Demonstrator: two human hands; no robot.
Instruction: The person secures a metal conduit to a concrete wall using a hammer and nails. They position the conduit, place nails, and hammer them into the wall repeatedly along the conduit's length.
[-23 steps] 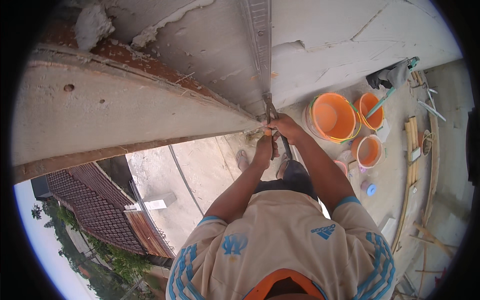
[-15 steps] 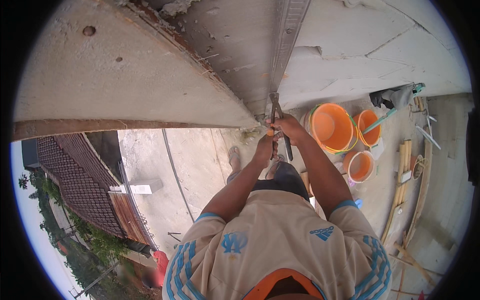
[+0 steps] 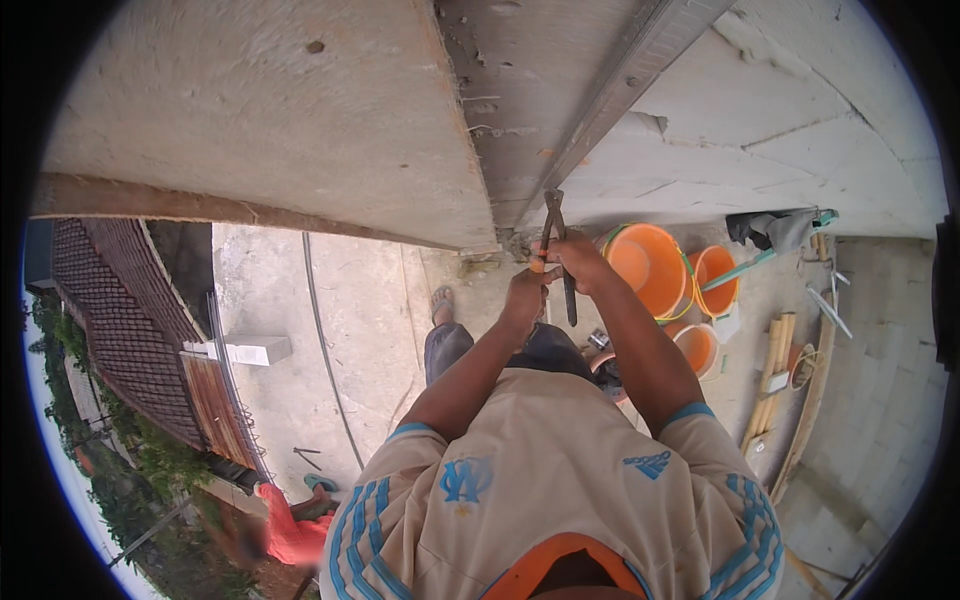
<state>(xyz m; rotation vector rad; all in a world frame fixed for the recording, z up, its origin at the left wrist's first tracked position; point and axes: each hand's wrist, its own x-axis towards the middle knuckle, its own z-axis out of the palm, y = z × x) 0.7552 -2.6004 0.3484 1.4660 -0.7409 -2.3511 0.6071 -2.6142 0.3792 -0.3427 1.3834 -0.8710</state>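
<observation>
One pair of long-handled pincers has its head at the near end of one grey metal channel; contact cannot be confirmed. The left hand and right hand both close around the tool. Work appears under way; what is done or left cannot be told. Outward: at least three orange buckets, one person in red.
</observation>
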